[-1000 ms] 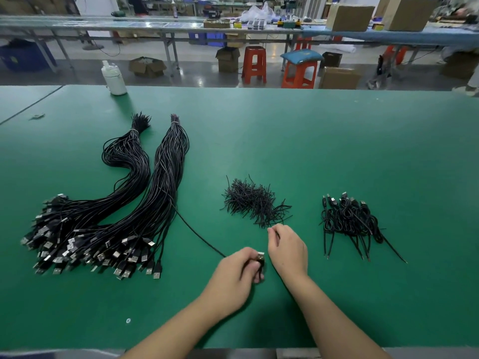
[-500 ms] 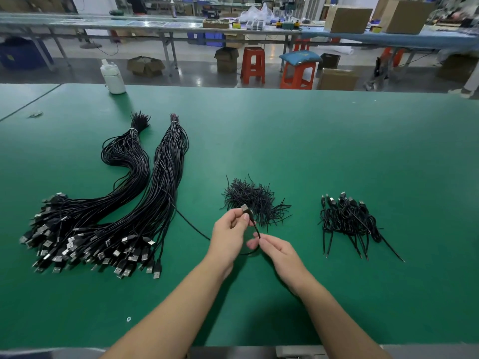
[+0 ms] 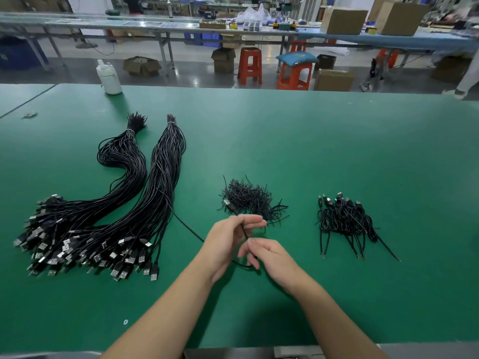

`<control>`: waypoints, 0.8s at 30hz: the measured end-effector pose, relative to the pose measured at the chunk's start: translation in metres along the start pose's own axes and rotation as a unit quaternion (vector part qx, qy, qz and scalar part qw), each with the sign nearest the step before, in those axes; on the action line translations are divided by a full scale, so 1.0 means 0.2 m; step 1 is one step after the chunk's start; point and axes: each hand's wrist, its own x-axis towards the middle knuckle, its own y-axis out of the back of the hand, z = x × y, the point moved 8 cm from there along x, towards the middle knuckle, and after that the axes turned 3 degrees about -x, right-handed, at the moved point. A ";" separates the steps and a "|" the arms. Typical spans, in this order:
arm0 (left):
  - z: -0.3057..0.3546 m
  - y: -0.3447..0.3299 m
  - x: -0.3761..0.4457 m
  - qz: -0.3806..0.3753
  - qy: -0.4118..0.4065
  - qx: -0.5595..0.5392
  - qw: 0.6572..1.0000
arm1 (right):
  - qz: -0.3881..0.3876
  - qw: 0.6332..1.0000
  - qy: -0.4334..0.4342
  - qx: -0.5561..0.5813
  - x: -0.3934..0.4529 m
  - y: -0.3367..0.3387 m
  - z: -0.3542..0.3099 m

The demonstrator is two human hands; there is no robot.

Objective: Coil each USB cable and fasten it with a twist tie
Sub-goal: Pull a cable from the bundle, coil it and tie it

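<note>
Early in the job, by the look of it. Finished pile of coiled cables sits right of centre on the green table, small, maybe a dozen or so, can't count exactly. Two big bundles of uncoiled USB cables lie on the left, each banded at the far end, plugs fanned toward the person; that's the bulk of the work left. Twist-tie heap is in the middle, just beyond the hands, plenty there.

Current cable: one pulled from the nearer bundle, tail trailing back to it across the table. Left hand grips it w/ curled fingers, USB plug sticking up past the fingertips over the tie heap. Right hand pinches the cord lower down, a loop hanging under it. So first loop is forming, coil not done, no tie on it yet afaict.

White bottle at far edge, not in play.
</note>
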 end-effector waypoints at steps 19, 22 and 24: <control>-0.11 0.01 -0.21 -0.263 0.253 0.341 0.867 | -0.112 0.983 -0.143 -0.035 -0.01 -0.01 0.01; -0.12 0.06 -0.15 -0.153 0.198 0.419 0.873 | -0.068 0.986 -0.139 -0.067 0.01 0.01 -0.03; -0.05 0.07 -0.11 -0.105 0.108 0.475 0.867 | -0.032 0.991 -0.126 -0.043 0.02 0.04 -0.07</control>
